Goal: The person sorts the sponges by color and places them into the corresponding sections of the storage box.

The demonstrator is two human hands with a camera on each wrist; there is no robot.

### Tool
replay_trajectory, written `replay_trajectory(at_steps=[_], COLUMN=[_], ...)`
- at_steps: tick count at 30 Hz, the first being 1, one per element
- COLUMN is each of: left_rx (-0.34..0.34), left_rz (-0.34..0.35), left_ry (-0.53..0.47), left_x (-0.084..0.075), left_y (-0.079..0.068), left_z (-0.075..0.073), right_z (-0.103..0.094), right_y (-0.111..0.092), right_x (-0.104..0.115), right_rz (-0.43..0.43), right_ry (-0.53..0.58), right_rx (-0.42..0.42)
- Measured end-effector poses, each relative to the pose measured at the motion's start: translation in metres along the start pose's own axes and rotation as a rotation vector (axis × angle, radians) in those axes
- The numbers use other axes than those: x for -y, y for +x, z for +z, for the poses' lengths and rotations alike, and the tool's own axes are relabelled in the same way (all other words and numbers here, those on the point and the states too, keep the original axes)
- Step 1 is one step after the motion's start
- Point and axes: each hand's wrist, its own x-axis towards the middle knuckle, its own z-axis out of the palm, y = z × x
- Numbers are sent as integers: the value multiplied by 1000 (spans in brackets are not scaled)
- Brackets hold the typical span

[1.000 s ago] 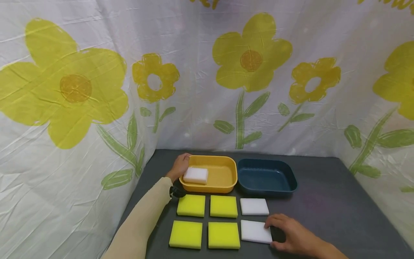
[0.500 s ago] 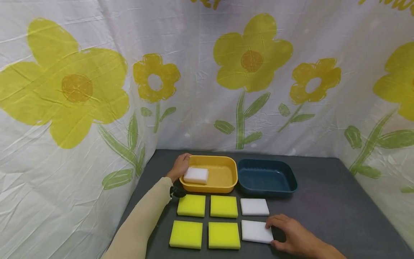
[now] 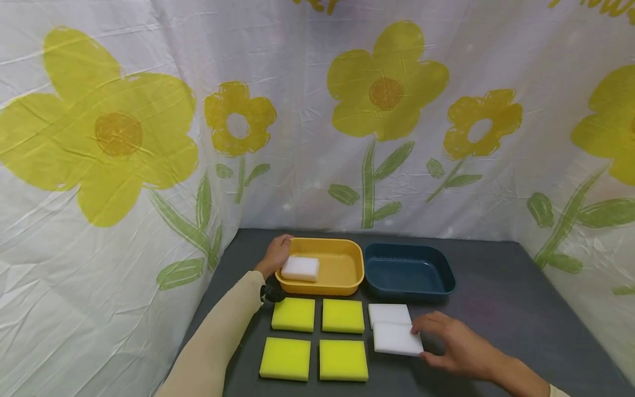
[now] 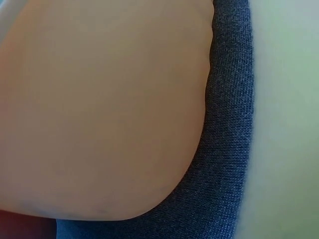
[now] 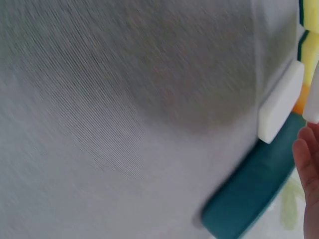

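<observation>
My left hand [image 3: 276, 257] holds the left end of a yellow tray [image 3: 342, 270], its fingertips at the rim. Inside the tray, toward that end, lies a white sponge block [image 3: 300, 268]. With thumb and fingers my right hand [image 3: 458, 344] pinches the right edge of another white sponge [image 3: 397, 337], raised off the table. It overlaps the near part of a third white sponge [image 3: 388, 313] in the head view. The right wrist view shows part of the right hand [image 5: 310, 162] by the held sponge [image 5: 313, 102]. Mostly skin and dark table fill the left wrist view.
A dark blue tray [image 3: 412, 292] stands right of the yellow one with nothing in it. Several yellow sponges, among them a near left one [image 3: 285, 359], lie in two rows on the dark grey table [image 3: 501, 309]. A flower-printed curtain [image 3: 297, 182] encloses the back and sides.
My right hand has lifted the near white sponge and carried it slightly forward and right, toward the white sponge behind it. The left hand and both trays have stayed put.
</observation>
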Motion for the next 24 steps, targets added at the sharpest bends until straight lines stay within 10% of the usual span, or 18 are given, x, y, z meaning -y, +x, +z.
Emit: replay_trajectory(at_steps=[24], left_rx=[23], left_rz=[10], left_ry=[-7], left_x=[2], left_y=[0], left_z=[-3], right_z=[-58], right_y=[69], right_x=[-16], right_rz=[62], right_ry=[-128], right_rx=[56])
